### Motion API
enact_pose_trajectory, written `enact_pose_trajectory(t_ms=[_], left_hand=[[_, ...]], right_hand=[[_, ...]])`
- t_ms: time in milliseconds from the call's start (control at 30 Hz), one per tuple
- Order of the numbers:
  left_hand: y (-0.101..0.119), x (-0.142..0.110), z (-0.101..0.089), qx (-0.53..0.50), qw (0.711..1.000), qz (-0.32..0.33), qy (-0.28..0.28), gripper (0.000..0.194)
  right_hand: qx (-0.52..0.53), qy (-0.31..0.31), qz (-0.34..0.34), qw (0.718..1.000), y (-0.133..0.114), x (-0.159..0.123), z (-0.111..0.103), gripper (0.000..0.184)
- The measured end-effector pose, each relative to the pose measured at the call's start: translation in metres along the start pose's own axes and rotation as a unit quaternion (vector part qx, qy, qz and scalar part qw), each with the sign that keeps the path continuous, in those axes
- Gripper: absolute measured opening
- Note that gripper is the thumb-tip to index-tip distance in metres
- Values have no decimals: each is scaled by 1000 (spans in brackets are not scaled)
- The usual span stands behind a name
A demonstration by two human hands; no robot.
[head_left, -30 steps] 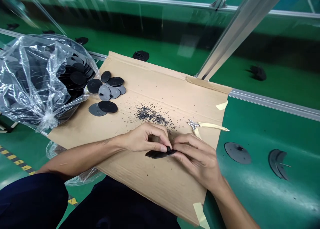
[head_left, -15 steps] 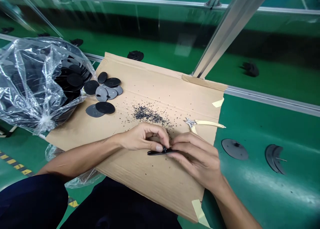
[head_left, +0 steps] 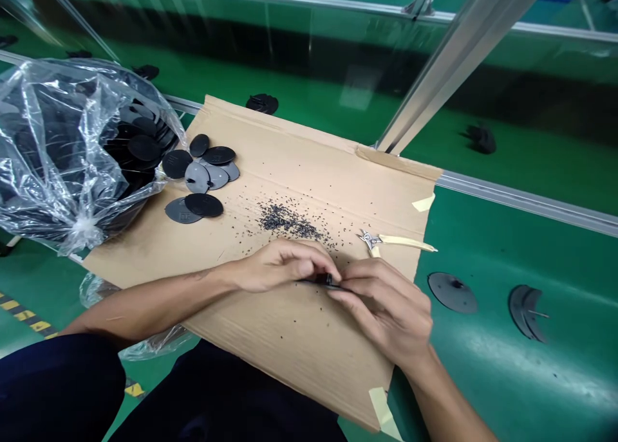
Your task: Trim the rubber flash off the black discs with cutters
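Observation:
Between my hands is a thin black plastic disc (head_left: 317, 284), seen nearly edge-on, with a small raised clip on its upper side. My left hand (head_left: 282, 265) curls over its left part, fingertips at the clip and thumb along the near side. My right hand (head_left: 393, 303) pinches its right edge between thumb and fingers. Beyond the hands, a heap of tiny black plastic bits (head_left: 287, 220) is scattered on the cardboard (head_left: 270, 345). A pair of side cutters (head_left: 400, 241) with cream handles lies just past my right hand.
Several black and grey discs (head_left: 205, 205) lie at the cardboard's left, beside a clear plastic bag (head_left: 87, 172) full of discs. A metal post (head_left: 429, 88) rises at the far edge. On the green surface to the right are a grey disc (head_left: 451, 293) and a curved part (head_left: 526, 312).
The disc has tipped and sits slightly higher, more hidden by my left hand. My left thumb has lifted back from the clip. The right hand keeps its pinch.

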State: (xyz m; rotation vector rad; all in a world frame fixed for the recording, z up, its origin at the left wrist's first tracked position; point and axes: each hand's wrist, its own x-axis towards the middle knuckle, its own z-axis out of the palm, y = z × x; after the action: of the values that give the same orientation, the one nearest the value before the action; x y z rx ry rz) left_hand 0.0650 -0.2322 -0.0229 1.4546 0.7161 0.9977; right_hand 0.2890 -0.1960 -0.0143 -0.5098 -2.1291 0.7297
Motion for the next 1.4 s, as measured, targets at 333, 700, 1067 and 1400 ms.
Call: enact_pose_trajectory(t_ms=[333, 700, 1067, 1400], left_hand=[[-8, -2, 9, 127, 987, 71, 73, 20], [-11, -3, 9, 58, 995, 25, 79, 20], [-4, -2, 3, 154, 972, 90, 151, 25], [-10, -2, 3, 156, 966, 112, 172, 24]], right_hand=[[-119, 5, -73, 990, -7, 2, 0, 10], [-94, -14, -80, 992, -6, 0, -2, 13], [-400, -78, 149, 901, 38, -4, -45, 61], [-434, -90, 138, 885, 37, -7, -44, 42]])
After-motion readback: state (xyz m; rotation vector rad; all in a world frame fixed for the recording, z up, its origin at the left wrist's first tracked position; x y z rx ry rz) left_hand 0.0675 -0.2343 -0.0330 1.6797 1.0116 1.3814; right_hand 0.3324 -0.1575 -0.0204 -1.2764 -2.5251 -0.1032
